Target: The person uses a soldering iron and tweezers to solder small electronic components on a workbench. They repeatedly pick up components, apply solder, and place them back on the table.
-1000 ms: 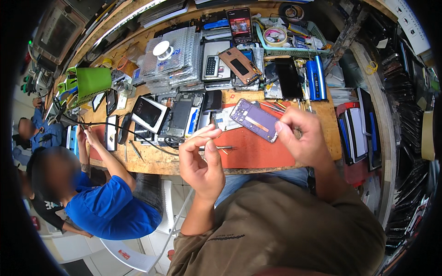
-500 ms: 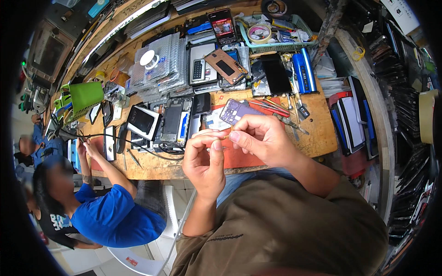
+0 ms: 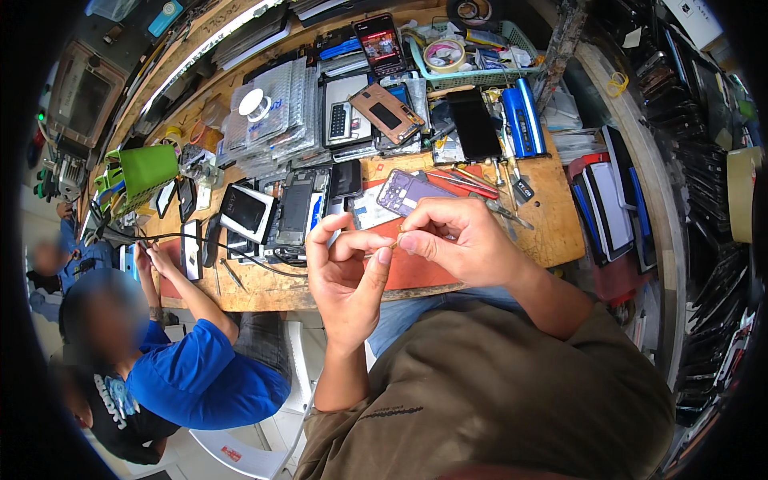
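Tiny tan piece (image 3: 398, 234), pinched by left fingers (image 3: 377, 270) and right fingers (image 3: 421, 243), flat purple frame (image 3: 406, 192)

Tiny yellowish piece (image 3: 399, 230), mostly hidden

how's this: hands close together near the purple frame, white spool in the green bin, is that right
Not quite: the head view shows the spool on the plastic stack, not in the green bin. The left hand and right hand are close together near the purple frame.
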